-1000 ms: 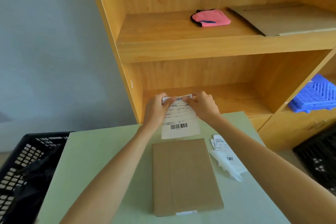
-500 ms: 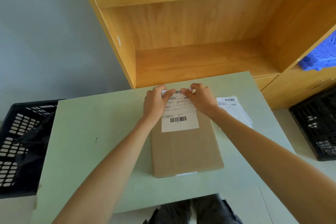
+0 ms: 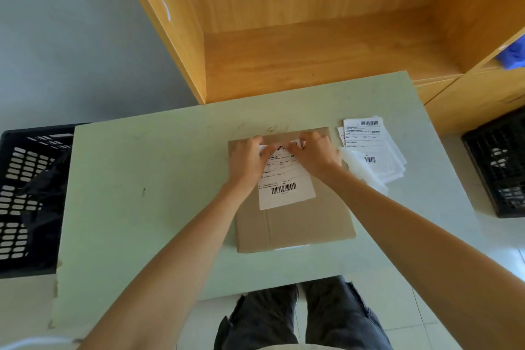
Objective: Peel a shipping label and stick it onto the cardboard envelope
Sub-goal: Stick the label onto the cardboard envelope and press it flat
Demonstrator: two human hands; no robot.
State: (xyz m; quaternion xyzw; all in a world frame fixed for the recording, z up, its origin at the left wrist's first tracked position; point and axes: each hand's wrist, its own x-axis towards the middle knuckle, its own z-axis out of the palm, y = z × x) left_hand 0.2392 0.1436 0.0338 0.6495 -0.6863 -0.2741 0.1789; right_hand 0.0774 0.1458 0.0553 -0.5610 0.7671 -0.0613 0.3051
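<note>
Both hands' grip on label (image 3: pixel 287 179) top edge, seemingly touching envelope (image 3: pixel 295 224)

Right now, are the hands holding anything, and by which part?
Both hands pinch the shipping label by its top edge, the left hand at its top left corner and the right hand at its top right, over the cardboard envelope.

The label (image 3: pixel 287 179) on the envelope (image 3: pixel 295 224) bears barcodes and printed lines too small to read. The label stack (image 3: pixel 366 142), just right of the envelope, likewise.
</note>
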